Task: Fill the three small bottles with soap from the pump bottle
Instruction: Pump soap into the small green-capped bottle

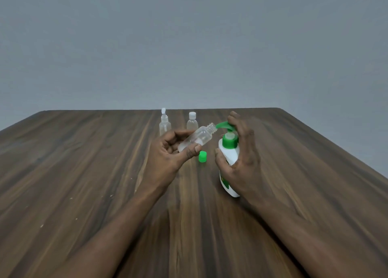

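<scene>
Pump bottle (230, 152) gripped by right hand (241, 152), finger on pump | left hand (168, 152) holds uncapped small bottle (197, 138), mouth at spout | wooden worktop (84, 172), grey wall (189, 36)

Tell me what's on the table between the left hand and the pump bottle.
In the head view, a small green cap stands on the table between the left hand and the pump bottle, touching neither.

Dark wood-grain table (84, 172), matt; clear smooth plastic small bottle (201, 136); glossy white plastic pump bottle (230, 155); green plastic cap (202, 157).
</scene>
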The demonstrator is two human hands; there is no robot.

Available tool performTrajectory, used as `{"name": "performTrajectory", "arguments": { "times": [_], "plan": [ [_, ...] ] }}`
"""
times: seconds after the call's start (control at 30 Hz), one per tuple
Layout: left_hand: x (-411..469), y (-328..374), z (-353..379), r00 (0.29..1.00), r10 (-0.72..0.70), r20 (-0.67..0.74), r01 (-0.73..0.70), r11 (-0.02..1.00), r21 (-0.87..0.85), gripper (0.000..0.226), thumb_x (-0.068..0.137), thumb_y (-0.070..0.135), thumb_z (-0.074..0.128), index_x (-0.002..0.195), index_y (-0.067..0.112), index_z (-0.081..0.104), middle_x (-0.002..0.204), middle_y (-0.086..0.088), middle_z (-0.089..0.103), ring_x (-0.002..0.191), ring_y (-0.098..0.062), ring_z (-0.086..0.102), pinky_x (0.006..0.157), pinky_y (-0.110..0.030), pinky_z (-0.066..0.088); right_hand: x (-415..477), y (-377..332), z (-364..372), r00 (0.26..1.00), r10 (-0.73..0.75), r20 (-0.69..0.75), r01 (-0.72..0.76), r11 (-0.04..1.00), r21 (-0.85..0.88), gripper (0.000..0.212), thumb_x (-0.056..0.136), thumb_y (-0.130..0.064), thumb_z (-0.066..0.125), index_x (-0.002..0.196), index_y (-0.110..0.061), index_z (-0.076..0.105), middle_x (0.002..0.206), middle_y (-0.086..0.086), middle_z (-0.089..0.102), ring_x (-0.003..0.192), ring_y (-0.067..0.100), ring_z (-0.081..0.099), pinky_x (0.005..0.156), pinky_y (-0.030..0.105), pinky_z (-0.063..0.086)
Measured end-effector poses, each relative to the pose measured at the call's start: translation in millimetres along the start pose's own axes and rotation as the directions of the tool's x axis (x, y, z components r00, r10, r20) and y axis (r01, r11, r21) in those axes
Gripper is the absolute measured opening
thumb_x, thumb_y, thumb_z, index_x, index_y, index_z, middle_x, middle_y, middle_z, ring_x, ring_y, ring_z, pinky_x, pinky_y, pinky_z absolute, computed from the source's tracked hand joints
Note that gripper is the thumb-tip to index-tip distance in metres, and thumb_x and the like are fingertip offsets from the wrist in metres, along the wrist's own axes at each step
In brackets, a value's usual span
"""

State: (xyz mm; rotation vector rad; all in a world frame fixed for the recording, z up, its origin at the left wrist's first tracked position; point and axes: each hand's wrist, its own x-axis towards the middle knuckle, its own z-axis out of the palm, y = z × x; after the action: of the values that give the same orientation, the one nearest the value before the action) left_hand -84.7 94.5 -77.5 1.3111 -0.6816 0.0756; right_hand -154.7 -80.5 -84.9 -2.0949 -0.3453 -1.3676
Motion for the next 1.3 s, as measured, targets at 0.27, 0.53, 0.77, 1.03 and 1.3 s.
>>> {"name": "performTrajectory", "arguments": {
  "times": [0.27, 0.53, 0.77, 1.03, 1.3],
  "plan": [
    [-3, -2, 7, 1.0, 0.016, -0.014, -0.016, 1.0, 0.003, 0.043, 0.074, 0.015, 0.083, 0.115, 0.009, 0.07, 0.114, -0.003, 0.075, 0.109, -0.018, 0.071, 0.094, -0.036, 0.058, 1, -2, 0, 1.0, 0.005, -0.011, -0.005, 1.0, -0.004, 0.077, 0.076, 0.007, 0.072, 0.144, -0.011, 0.039, 0.146, 0.0, 0.044, 0.139, 0.018, 0.042, 0.111, 0.044, 0.039],
    [-4, 1, 13, 0.998, 0.058, -0.038, -0.058, 0.998, 0.002, 0.041, 0.07, 0.018, 0.082, 0.11, 0.019, 0.073, 0.109, 0.001, 0.077, 0.106, -0.014, 0.072, 0.089, -0.031, 0.059, 0, -1, -3, 0.995, 0.051, -0.083, -0.05, 0.999, 0.016, 0.068, 0.078, 0.005, 0.073, 0.136, -0.015, 0.045, 0.133, -0.003, 0.05, 0.126, 0.012, 0.051, 0.104, 0.028, 0.041],
    [-6, 3, 23, 0.996, 0.074, -0.042, -0.074, 0.997, 0.008, 0.039, 0.068, 0.019, 0.083, 0.105, 0.019, 0.074, 0.103, 0.008, 0.078, 0.102, -0.009, 0.072, 0.084, -0.022, 0.058, -3, 4, -3, 0.99, 0.09, -0.105, -0.093, 0.995, -0.027, 0.064, 0.078, -0.001, 0.075, 0.133, -0.01, 0.045, 0.127, 0.004, 0.052, 0.116, 0.018, 0.055, 0.099, 0.025, 0.042],
    [-1, 1, 21, 0.997, 0.056, -0.055, -0.056, 0.998, 0.004, 0.043, 0.067, 0.019, 0.084, 0.109, 0.016, 0.075, 0.105, 0.004, 0.078, 0.104, -0.01, 0.072, 0.087, -0.025, 0.058, -4, -6, 9, 0.974, 0.11, -0.199, -0.125, 0.99, -0.064, 0.063, 0.075, 0.007, 0.07, 0.132, -0.008, 0.049, 0.128, 0.006, 0.054, 0.117, 0.019, 0.056, 0.099, 0.027, 0.045],
    [2, -3, 17, 0.998, 0.068, -0.004, -0.068, 0.997, -0.022, 0.04, 0.081, -0.005, 0.076, 0.119, 0.006, 0.069, 0.115, 0.0, 0.075, 0.113, -0.014, 0.069, 0.093, -0.025, 0.056, -3, -9, 16, 0.976, 0.135, -0.169, -0.146, 0.988, -0.05, 0.083, 0.071, 0.009, 0.07, 0.142, -0.015, 0.034, 0.139, 0.009, 0.047, 0.127, 0.022, 0.051, 0.102, 0.02, 0.042]
  ]
}}
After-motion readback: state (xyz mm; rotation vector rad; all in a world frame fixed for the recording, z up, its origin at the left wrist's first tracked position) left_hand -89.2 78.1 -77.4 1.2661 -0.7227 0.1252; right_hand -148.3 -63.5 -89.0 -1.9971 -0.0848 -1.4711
